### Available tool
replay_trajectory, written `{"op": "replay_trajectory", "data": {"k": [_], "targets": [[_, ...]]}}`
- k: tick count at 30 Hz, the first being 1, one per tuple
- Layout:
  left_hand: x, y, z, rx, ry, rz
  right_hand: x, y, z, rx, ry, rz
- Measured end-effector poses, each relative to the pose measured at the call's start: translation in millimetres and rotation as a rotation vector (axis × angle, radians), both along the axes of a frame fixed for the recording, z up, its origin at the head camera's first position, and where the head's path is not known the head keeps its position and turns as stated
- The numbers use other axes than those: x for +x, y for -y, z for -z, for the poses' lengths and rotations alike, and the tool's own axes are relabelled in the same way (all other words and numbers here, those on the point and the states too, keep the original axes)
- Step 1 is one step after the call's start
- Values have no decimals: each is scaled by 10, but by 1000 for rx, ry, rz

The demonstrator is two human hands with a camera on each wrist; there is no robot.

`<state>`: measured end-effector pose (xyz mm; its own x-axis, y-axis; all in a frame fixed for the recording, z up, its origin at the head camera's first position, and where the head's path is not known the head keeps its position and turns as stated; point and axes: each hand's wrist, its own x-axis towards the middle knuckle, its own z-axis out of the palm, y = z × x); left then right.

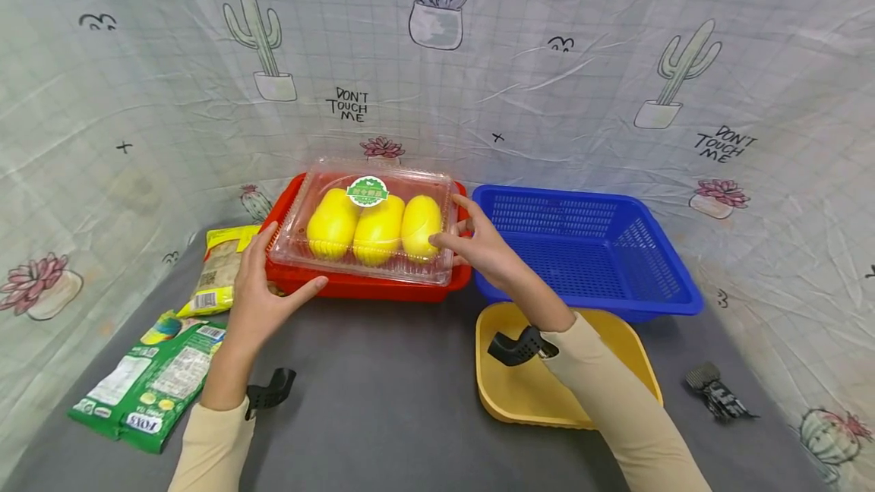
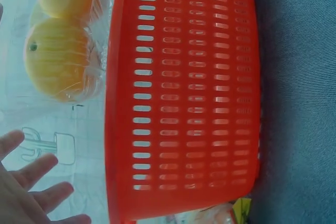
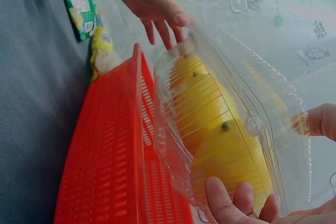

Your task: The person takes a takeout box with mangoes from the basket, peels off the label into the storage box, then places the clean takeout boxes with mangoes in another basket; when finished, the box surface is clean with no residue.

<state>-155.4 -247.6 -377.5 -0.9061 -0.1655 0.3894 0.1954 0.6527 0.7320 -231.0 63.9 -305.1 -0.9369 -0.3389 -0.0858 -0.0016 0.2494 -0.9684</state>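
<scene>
A clear plastic box [image 1: 424,272] of yellow fruits [image 1: 378,230] with a green round label is tilted over the red basket [image 1: 383,291]. My right hand [image 1: 488,241] grips its right side; in the right wrist view that hand's fingers [image 3: 220,198] lie along the box [image 3: 170,150], and its thumb is at the lid edge. At the box's left edge, my left hand [image 1: 263,302] has its fingers spread; whether they touch the plastic I cannot tell. The left wrist view has the left hand [image 2: 31,192] open beside the red basket [image 2: 123,129].
A blue basket [image 1: 560,264] stands right of the red one, with a yellow tray [image 1: 506,393] in front of it. Green [image 1: 153,386] and yellow [image 1: 222,264] snack packets lie at left. A small black-grey item [image 1: 718,392] is at right. A patterned curtain hangs behind.
</scene>
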Motion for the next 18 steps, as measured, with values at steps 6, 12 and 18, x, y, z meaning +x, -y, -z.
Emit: {"op": "replay_trajectory", "data": {"k": [6,12,18], "targets": [[52,7,-54,17,-30,40,68,1,-9,6,-33,-26],[129,-48,-102,99,-21,73,111,-19,-25,8,-46,-44],[190,-131,-109,199,-37,120,172,-77,-69,25,-48,-52]]}}
